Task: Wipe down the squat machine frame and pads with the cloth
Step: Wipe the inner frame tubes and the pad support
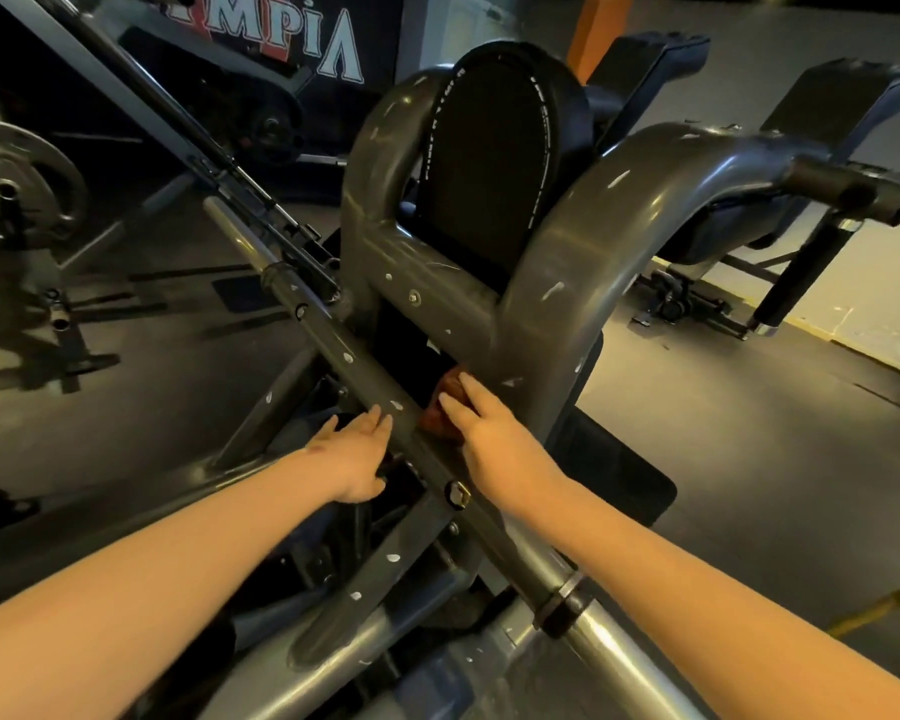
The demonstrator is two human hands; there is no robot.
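The squat machine's grey frame [567, 262] fills the middle of the view, with chipped paint and two curved shoulder arms around a black pad [484, 163]. A grey crossbar [333, 345] runs diagonally from upper left to lower right. My right hand [489, 439] presses a bunched reddish-brown cloth [440, 407] against the frame where the crossbar meets the right curved arm, fingers laid over the cloth. My left hand [357, 452] rests on the left side of the crossbar with its fingers straight.
A weight plate [22, 184] on its peg sits at far left. Another bench with dark pads [842, 96] stands at the right rear. Dark rubber floor [723, 407] lies to the right, with a black mat [619, 480] by the machine's base.
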